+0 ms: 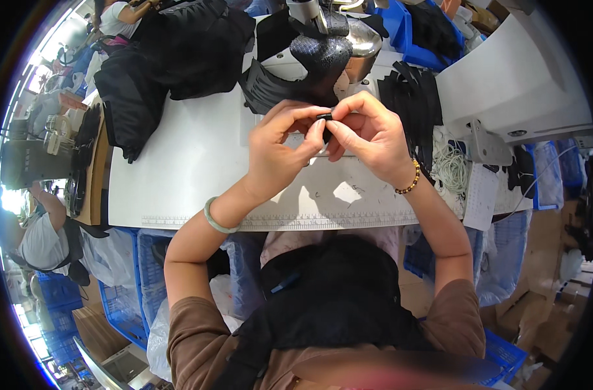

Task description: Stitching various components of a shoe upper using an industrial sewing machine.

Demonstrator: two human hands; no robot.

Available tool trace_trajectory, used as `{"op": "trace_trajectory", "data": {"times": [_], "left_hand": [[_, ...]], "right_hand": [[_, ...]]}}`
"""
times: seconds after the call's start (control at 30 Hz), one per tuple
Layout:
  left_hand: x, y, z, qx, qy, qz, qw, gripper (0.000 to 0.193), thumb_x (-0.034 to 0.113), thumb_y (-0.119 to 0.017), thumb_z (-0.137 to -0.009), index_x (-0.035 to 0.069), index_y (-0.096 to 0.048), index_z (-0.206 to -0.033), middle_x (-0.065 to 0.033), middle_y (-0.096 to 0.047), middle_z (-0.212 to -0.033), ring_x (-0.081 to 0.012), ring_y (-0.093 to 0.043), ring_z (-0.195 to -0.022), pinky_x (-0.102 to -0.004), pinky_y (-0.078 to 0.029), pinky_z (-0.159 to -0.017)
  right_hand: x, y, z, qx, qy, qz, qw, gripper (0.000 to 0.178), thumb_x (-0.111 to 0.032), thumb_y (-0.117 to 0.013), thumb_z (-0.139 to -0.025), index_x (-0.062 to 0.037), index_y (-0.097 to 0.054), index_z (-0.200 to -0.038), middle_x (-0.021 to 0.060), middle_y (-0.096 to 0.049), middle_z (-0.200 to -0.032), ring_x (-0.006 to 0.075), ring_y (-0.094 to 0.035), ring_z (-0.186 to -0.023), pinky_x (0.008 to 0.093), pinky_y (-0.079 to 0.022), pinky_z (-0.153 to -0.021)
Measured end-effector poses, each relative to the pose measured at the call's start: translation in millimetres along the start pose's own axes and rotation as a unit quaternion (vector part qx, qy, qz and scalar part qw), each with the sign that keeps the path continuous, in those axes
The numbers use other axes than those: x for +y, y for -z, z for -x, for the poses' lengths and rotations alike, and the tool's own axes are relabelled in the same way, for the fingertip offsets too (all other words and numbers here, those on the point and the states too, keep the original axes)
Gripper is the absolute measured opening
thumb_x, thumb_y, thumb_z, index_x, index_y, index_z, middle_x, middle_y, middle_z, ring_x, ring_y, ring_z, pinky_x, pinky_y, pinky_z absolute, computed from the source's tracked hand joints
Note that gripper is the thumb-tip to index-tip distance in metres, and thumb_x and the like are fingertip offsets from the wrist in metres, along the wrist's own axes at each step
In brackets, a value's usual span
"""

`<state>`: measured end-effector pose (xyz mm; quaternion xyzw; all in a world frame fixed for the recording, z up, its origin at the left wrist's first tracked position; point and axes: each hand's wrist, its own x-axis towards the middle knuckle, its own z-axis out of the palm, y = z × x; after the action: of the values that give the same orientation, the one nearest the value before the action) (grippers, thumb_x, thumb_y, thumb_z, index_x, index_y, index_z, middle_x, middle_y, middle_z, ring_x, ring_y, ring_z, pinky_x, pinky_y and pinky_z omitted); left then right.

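Above a smooth white counter (192,156), we see the fingers of the left hand (275,143) and right hand (380,140) pinching a small, short black piece (325,117), its long axis running roughly left to right between them, neither hand clearly nearer. We find dark fabric (270,88) just beyond, a heap of black cloth (199,55) at far left, and open room toward the counter's ruler-marked near edge (277,223).
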<state>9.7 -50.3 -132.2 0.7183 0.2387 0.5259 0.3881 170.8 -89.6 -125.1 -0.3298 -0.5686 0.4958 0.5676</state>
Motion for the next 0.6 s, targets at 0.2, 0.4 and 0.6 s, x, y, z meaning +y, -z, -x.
{"op": "trace_trajectory", "data": {"times": [0.2, 0.4, 0.6], "left_hand": [[-6.9, -1.4, 0.7, 0.005, 0.009, 0.022, 1.0, 0.016, -0.005, -0.061, -0.077, -0.002, -0.065, -0.093, -0.0071, -0.06, -0.086, -0.0094, -0.06, -0.068, -0.0204, -0.05, -0.061], [-10.4, -0.5, 1.1, 0.007, 0.009, 0.012, 1.0, 0.014, -0.005, -0.062, -0.077, -0.004, -0.064, -0.091, -0.0072, -0.06, -0.084, -0.0083, -0.058, -0.066, -0.0195, -0.048, -0.059], [-2.6, -2.4, 7.0, 0.028, 0.161, 0.118, 0.979, 0.008, 0.004, -0.061, -0.082, -0.003, -0.062, -0.087, -0.0028, -0.06, -0.074, -0.0049, -0.055, -0.062, -0.0179, -0.044, -0.053]], "right_hand": [[1.5, -0.4, -0.7, 0.016, 0.012, -0.013, 1.0, 0.013, 0.0, -0.055, -0.087, 0.0026, -0.048, -0.097, 0.0067, -0.06, -0.082, 0.0116, -0.063, -0.067, 0.0235, -0.055, -0.055], [1.8, -5.1, 0.9, 0.041, 0.007, 0.04, 0.998, 0.011, 0.0, -0.055, -0.086, 0.0017, -0.049, -0.096, 0.0048, -0.059, -0.082, 0.0093, -0.062, -0.065, 0.0216, -0.053, -0.054], [4.1, -3.1, 1.7, 0.065, 0.036, 0.158, 0.985, 0.014, -0.005, -0.059, -0.085, -0.0015, -0.051, -0.096, 0.0024, -0.058, -0.082, 0.0044, -0.056, -0.062, 0.0176, -0.044, -0.047]]}}
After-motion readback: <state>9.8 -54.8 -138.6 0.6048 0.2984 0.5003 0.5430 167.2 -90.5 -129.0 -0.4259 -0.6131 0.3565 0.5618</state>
